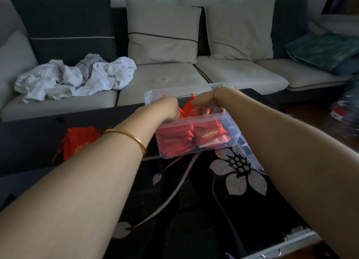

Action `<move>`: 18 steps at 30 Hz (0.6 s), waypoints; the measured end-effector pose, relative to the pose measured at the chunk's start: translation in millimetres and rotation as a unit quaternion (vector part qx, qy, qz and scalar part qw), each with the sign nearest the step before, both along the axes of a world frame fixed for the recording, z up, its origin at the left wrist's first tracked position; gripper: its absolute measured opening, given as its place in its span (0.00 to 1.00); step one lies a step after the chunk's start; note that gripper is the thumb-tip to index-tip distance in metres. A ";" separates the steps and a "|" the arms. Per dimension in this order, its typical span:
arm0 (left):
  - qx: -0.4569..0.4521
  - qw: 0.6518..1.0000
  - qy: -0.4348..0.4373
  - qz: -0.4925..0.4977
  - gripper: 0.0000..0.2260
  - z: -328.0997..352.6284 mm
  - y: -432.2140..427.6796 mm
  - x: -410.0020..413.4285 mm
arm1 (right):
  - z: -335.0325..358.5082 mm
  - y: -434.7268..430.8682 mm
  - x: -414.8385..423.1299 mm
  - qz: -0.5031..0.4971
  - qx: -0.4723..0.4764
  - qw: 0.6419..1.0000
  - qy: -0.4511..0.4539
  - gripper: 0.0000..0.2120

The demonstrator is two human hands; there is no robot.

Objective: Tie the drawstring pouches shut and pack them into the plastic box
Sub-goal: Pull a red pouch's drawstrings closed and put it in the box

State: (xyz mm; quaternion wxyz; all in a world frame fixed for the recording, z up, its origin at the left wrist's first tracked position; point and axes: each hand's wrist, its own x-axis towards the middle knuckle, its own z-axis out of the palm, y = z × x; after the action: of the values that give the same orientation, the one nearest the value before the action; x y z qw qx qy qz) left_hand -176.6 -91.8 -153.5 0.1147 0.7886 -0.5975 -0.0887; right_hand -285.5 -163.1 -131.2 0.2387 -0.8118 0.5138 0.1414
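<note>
Right now my left hand (171, 111) and right hand (202, 101) curl onto a red pouch (189, 108) over the plastic box (194, 122); pressing unevenly could tip it, its near edge overhanging the surface (194, 190).

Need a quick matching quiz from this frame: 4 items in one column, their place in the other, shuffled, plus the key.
Items:
1. plastic box
2. loose red pouches
3. white laundry heap
4. teal cushion

Places:
A. on the left sofa seat
B. on the table, left of the left forearm
C. at the far right end of the sofa
D. on the table, with both hands reaching in

Pairs: 1-D, 2-B, 3-A, 4-C

The left hand and right hand are in the box among red pouches; whether they are gripping one cannot be told.
</note>
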 end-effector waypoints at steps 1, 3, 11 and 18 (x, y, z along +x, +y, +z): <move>-0.033 0.999 0.028 0.002 0.11 -0.3 0.2 3.2 | 3.1 1.2 0.8 -0.014 -0.003 0.999 -0.037 0.18; -0.121 0.985 0.118 0.026 0.11 -0.5 6.8 13.6 | 8.8 6.2 6.3 -0.031 -0.029 0.994 -0.097 0.17; -0.326 0.893 0.241 0.198 0.11 -23.1 67.8 78.7 | 14.5 69.6 79.1 0.032 -0.194 0.933 -0.300 0.15; -0.224 0.908 0.133 0.328 0.16 -77.9 130.6 160.9 | -47.2 123.9 158.5 0.079 -0.095 0.938 -0.323 0.15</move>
State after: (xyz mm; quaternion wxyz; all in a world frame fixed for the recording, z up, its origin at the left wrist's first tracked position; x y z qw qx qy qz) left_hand -15.7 38.7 -231.4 0.3897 0.8745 -0.2883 -0.0137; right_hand -127.1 -39.2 -178.4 0.3020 -0.8707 0.3541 -0.1595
